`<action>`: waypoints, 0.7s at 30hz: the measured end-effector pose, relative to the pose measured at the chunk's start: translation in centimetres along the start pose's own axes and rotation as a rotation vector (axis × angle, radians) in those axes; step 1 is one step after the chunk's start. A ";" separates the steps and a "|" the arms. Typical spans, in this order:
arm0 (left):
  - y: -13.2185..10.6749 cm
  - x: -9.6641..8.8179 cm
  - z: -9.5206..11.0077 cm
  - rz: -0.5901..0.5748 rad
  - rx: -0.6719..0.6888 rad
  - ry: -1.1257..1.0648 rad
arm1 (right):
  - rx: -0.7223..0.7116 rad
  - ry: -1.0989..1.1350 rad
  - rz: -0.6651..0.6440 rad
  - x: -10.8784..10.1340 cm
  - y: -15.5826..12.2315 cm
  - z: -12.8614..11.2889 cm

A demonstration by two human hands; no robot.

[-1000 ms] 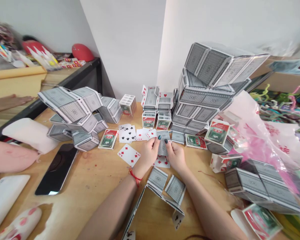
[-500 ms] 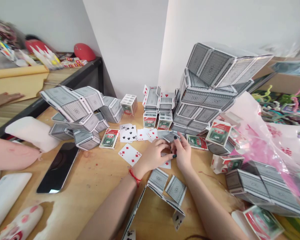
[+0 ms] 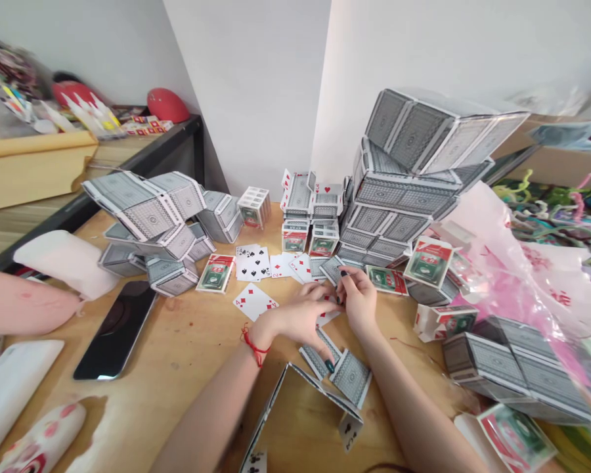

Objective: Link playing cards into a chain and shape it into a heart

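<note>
My left hand (image 3: 300,315) is open over the wooden table, its thumb stretched down onto two face-down playing cards (image 3: 352,378) with grey backs. Its other fingers reach over a red-suited card (image 3: 328,316), largely covered. Beside them, my right hand (image 3: 359,295) is closed in a pinch at that card's edge; the exact grip is partly hidden. Just beyond its fingertips lies a grey-backed card (image 3: 333,268). Nearest my body stands a folded structure of joined cards (image 3: 305,387). A four of diamonds (image 3: 255,303) lies face up left of my left hand.
A tall stack of card-covered blocks (image 3: 394,190) rises at right, a lower one (image 3: 148,210) at left. Card boxes (image 3: 428,261) and pink plastic bags (image 3: 517,263) crowd the right side. A phone (image 3: 115,332) lies left, near another person's arm (image 3: 24,302).
My left thumb has swung away from my right fingers, down onto the face-down cards, which have shifted slightly. Another person's hand at the far left has left the view.
</note>
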State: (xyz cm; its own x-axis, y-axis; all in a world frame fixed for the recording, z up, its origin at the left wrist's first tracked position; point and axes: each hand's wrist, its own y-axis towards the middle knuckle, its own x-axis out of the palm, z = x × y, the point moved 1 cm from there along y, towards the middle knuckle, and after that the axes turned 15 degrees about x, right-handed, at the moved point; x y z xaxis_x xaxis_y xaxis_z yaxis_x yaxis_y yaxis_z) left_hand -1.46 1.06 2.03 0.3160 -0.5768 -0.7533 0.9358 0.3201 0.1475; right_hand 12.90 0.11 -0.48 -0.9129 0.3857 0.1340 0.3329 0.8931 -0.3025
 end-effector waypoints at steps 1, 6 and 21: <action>-0.1 -0.1 0.0 -0.041 0.012 -0.021 | -0.002 -0.007 -0.004 0.0 0.0 0.0; -0.4 0.0 0.4 -0.133 0.052 -0.017 | 0.001 -0.038 -0.005 0.0 0.1 0.1; 0.6 1.1 0.4 0.217 -0.092 0.122 | -0.015 -0.053 0.023 0.0 -0.2 -0.3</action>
State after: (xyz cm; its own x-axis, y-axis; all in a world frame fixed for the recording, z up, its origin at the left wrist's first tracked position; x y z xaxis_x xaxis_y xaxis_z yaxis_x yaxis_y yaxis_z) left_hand -0.47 0.32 1.51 0.4812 -0.3945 -0.7828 0.8284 0.4967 0.2589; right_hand 12.87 0.00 -0.15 -0.9158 0.3941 0.0770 0.3576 0.8876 -0.2904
